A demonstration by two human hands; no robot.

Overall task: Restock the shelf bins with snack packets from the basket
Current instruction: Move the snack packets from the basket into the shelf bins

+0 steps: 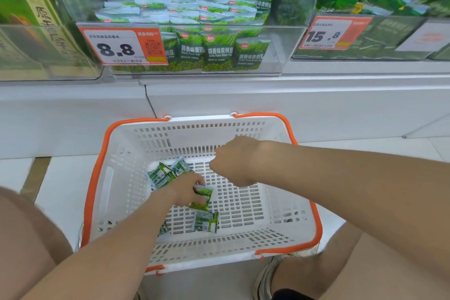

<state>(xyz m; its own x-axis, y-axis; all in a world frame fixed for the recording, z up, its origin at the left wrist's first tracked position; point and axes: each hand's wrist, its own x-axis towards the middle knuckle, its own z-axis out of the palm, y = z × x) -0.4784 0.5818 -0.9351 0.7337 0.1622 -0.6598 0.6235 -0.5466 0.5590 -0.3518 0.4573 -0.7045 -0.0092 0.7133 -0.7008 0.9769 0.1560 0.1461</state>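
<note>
Head view: pick-up step in hand. Snack packet (203,196) low in basket (97,178), near centre. Left hand (186,190) on it, fingers (194,181) curled over its left edge, pinching it. Right hand (233,163) hovers just far-right of packet, knuckles up, fingers tucked under, out of sight; cannot tell whether they hold anything. Loose packets (165,174) far-left, another near. Shelf bin (280,56) beyond basket, well filled, price tag (117,47) on front. Next move, likely: lift packet clear of basket wall, carry up into bin.

white slotted basket (246,129), green packets (202,196)
</note>
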